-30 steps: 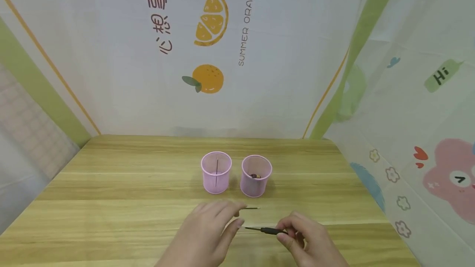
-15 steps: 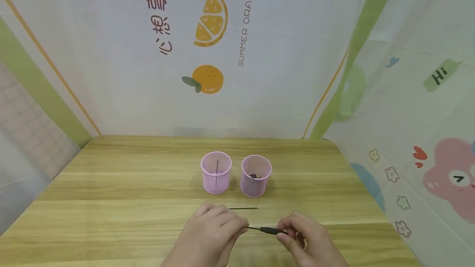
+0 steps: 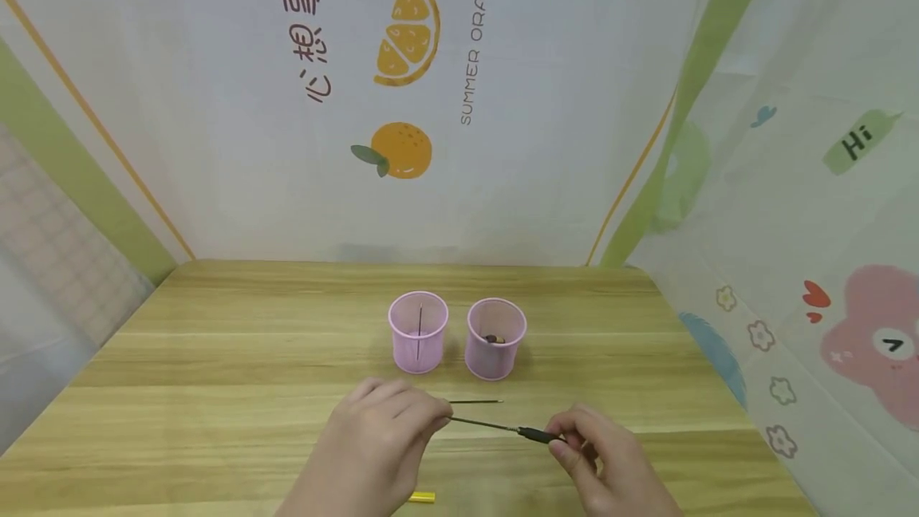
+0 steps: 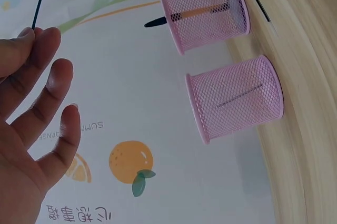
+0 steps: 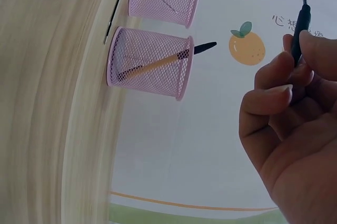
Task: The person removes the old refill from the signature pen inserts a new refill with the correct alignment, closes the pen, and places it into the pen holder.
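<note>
My left hand (image 3: 373,437) pinches the far end of a thin dark pen refill (image 3: 481,423) between thumb and fingertips. The refill runs right into a black pen grip section (image 3: 537,436), which my right hand (image 3: 606,461) holds between thumb and fingers. What looks like a small spring shows where they meet. In the right wrist view, the pen grip section (image 5: 301,28) points up from my right fingertips. A yellow tube (image 3: 422,497), perhaps a pen barrel, lies partly hidden beside my left forearm. Another pen refill (image 3: 476,401) lies on the table beyond my hands.
Two pink mesh cups stand behind the hands. The left cup (image 3: 418,353) contains a thin refill (image 3: 420,325). The right cup (image 3: 491,361) holds a black and yellow pen (image 5: 158,63). A printed cloth (image 3: 546,142) hangs behind the wooden table (image 3: 251,357).
My left hand has closed on the refill and moved left, so more of its length shows. My right hand has shifted slightly right. The yellow tube has come into view.
</note>
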Action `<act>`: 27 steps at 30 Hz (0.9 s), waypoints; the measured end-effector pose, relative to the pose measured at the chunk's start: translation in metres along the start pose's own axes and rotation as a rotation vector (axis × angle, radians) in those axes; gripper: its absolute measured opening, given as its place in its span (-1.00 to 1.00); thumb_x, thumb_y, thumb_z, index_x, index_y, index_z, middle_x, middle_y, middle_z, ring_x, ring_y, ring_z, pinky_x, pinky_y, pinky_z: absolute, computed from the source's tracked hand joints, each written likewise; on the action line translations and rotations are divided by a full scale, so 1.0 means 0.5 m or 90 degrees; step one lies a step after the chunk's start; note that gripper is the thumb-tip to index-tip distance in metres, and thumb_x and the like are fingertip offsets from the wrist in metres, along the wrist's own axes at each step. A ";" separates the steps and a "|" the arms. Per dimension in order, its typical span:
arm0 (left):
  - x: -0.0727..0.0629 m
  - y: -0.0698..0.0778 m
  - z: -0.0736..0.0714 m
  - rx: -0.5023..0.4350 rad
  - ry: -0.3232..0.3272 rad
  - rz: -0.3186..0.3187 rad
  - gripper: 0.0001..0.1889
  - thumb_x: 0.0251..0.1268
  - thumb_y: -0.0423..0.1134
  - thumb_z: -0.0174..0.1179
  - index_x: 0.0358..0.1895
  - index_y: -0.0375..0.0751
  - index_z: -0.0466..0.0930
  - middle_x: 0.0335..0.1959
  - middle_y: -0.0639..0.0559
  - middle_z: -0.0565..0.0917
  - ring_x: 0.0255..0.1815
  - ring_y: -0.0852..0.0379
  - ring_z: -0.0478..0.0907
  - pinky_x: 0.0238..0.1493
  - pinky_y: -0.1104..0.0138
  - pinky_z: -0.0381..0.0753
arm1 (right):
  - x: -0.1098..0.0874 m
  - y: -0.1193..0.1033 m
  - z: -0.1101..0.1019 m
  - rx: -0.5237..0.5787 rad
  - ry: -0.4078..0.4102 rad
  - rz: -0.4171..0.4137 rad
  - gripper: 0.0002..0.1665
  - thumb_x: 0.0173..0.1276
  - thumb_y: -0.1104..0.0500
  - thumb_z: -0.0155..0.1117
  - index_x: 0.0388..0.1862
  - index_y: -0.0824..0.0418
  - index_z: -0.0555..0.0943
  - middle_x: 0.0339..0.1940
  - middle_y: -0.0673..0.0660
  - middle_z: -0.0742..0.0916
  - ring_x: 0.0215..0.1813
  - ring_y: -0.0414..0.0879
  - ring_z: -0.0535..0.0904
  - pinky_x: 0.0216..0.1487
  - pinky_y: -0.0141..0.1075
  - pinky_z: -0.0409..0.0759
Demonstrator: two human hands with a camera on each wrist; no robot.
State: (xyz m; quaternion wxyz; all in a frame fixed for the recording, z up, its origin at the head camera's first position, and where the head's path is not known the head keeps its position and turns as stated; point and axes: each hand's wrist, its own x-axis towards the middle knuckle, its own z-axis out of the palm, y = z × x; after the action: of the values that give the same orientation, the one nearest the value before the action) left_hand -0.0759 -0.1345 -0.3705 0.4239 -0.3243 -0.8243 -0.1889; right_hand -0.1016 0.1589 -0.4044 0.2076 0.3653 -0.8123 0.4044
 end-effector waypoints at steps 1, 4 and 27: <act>0.000 -0.002 -0.001 0.000 0.005 0.003 -0.75 0.65 -0.16 0.10 -0.25 0.01 0.75 -0.37 0.32 0.79 -0.28 0.29 0.70 -0.18 0.37 0.57 | 0.000 -0.001 -0.002 0.002 -0.001 0.009 -0.52 0.22 0.55 0.45 -0.13 -0.01 0.64 -0.40 -0.18 0.58 -0.35 -0.42 0.46 -0.43 -0.54 0.46; -0.001 -0.007 -0.002 0.000 0.010 0.004 -0.73 0.68 -0.14 0.09 -0.23 0.01 0.75 -0.36 0.32 0.78 -0.28 0.27 0.71 -0.20 0.36 0.56 | -0.001 -0.002 -0.008 0.003 -0.003 0.030 -0.53 0.26 0.54 0.43 -0.12 -0.02 0.64 -0.39 -0.19 0.59 -0.36 -0.41 0.48 -0.43 -0.50 0.49; 0.000 -0.009 0.000 -0.005 -0.004 -0.004 -0.73 0.69 -0.13 0.09 -0.23 0.02 0.75 -0.36 0.33 0.77 -0.28 0.29 0.71 -0.20 0.38 0.55 | -0.008 -0.001 -0.014 -0.020 -0.005 0.051 -0.53 0.27 0.50 0.46 -0.10 -0.06 0.65 -0.38 -0.22 0.60 -0.35 -0.42 0.49 -0.42 -0.49 0.50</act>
State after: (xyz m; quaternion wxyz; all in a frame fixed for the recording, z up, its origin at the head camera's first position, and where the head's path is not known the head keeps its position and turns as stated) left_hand -0.0790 -0.1379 -0.3706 0.4196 -0.3236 -0.8259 -0.1927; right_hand -0.0982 0.1659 -0.4027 0.1938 0.3310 -0.8334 0.3979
